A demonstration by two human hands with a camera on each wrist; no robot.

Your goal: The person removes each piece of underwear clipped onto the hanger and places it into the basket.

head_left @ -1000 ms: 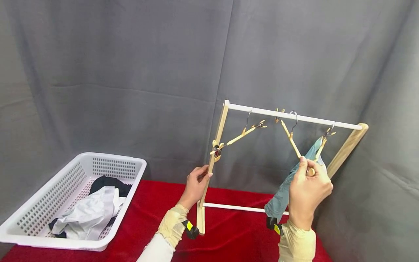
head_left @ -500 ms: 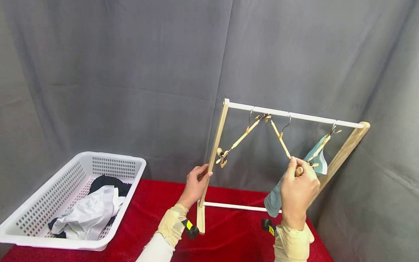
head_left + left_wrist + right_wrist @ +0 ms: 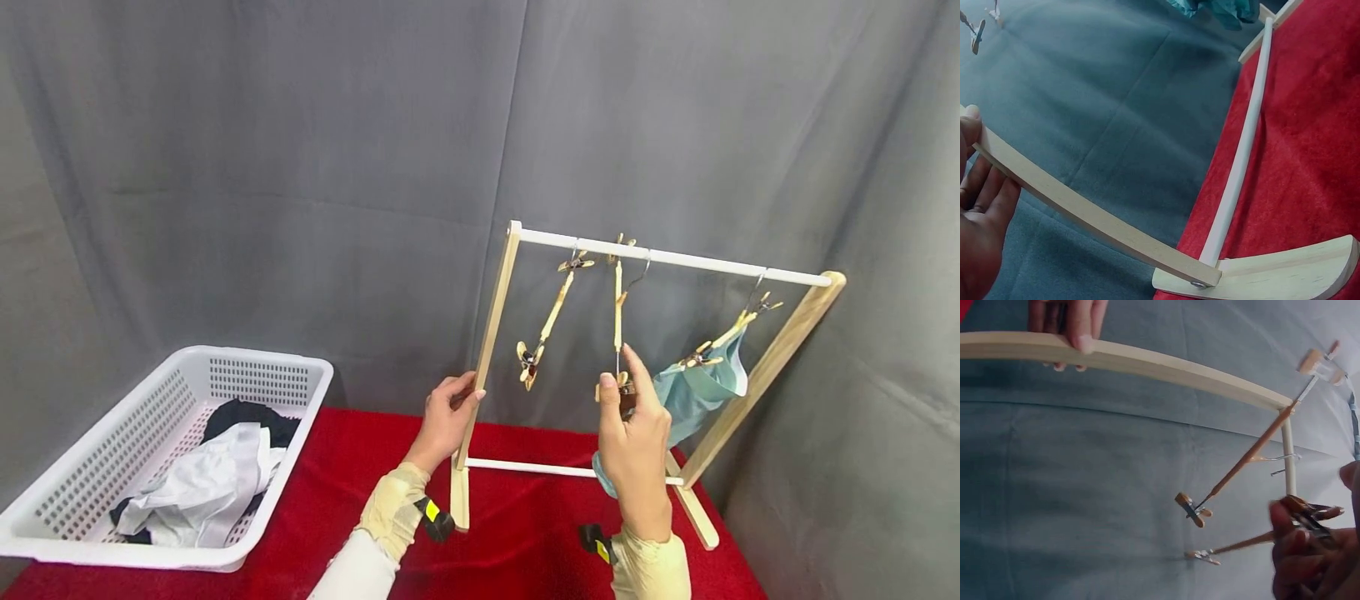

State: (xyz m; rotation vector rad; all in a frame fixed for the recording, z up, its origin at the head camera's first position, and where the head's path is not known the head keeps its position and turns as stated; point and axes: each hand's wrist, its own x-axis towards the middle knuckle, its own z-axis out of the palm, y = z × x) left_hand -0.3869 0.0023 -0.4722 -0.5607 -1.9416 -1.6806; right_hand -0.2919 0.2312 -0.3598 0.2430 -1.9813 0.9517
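Note:
My left hand grips the left wooden post of a small clothes rack, thumb on one side and fingers on the other. My right hand is at the lower clip of the middle clip hanger, with thumb and index finger spread apart around it. This hanger hooks over the white top rail. Left of it hangs another bare clip hanger. At the right, a light blue-green cloth garment hangs from a third hanger, partly hidden behind my right hand.
A white perforated basket stands at the left, with a white garment and a black garment in it. The rack stands on a red cloth. A grey curtain hangs behind and along the right side.
My right hand has moved left and its thumb and index finger have spread from the middle hanger. Both bare hangers have turned on the rail. The left hand keeps its grip on the post.

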